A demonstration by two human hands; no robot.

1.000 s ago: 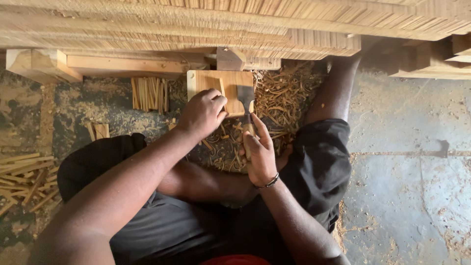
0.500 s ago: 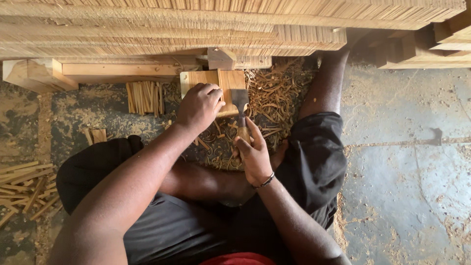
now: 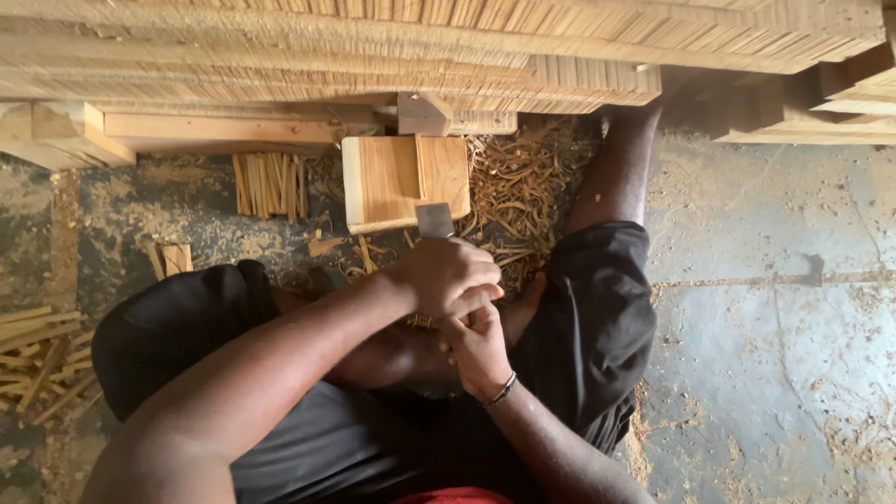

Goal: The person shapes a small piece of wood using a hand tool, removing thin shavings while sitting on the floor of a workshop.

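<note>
We see a block (image 3: 403, 180) of pale bare wood, its faces sawn smooth and matt, with fine straight grain. The blade (image 3: 434, 220) against its near edge is dull grey metal, matt rather than shiny. Thin curled wood shavings (image 3: 518, 191) lie dry and stringy on the floor (image 3: 765, 308), which is rough grey concrete, dusted with sawdust. The sticks (image 3: 269, 183) are split raw wood. Our shorts (image 3: 597, 327) are soft black matt cloth, and a dark bracelet (image 3: 502, 391) looks beaded.
</note>
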